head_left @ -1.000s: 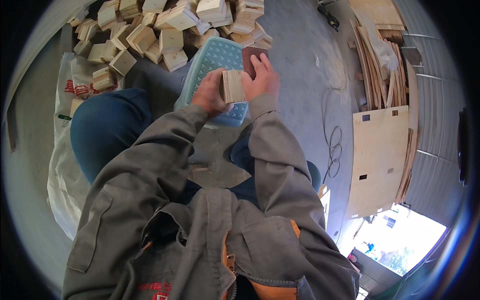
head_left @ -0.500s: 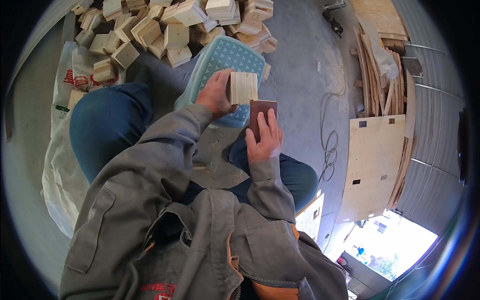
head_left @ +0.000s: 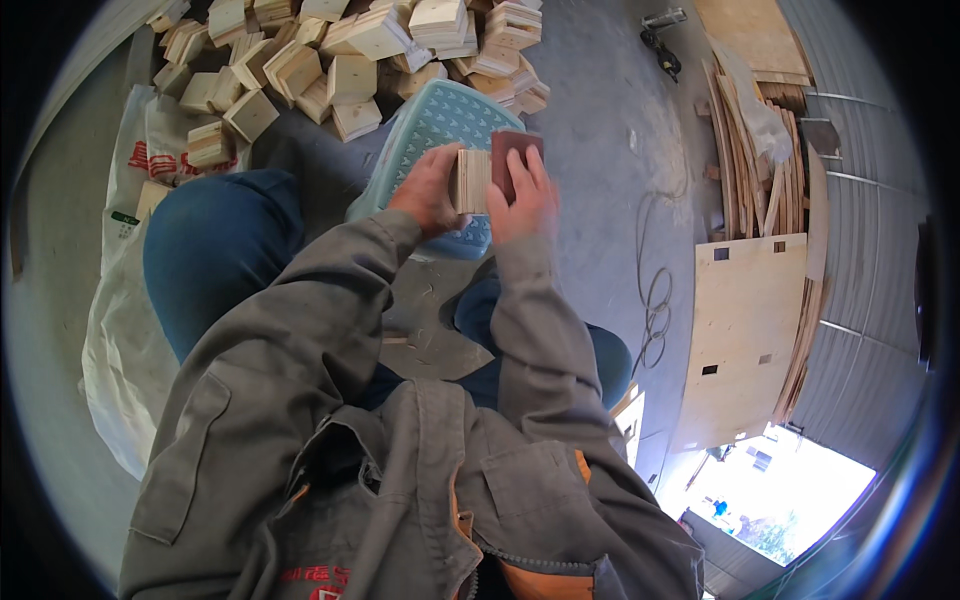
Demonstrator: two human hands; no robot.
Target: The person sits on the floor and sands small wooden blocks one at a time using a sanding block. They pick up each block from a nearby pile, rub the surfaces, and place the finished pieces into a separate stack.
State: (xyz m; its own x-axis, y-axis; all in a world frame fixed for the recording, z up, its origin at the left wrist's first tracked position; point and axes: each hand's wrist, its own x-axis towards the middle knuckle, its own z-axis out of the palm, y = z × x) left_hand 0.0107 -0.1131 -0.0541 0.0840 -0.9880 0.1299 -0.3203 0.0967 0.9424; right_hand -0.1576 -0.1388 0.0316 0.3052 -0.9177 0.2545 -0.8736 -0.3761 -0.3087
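My left hand is closed round the left side of a pale stack of square plywood pieces, their layered edges facing up. It holds the stack over a light blue plastic stool with a raised pattern on its top. In my right hand is a reddish-brown sanding block, its fingers lying along the upper face. The block sits against the right part of the plywood stack and covers some of it. The underside of the sanding block is hidden.
Beyond the stool lies a heap of plywood squares. A white plastic sack spreads beside my left knee. To the right are a cable on the floor, a dark power tool and leaning wooden boards.
My right hand has moved the sanding block away from me, from the stack's near right corner up onto its right part. My left hand keeps its hold, nearly still.
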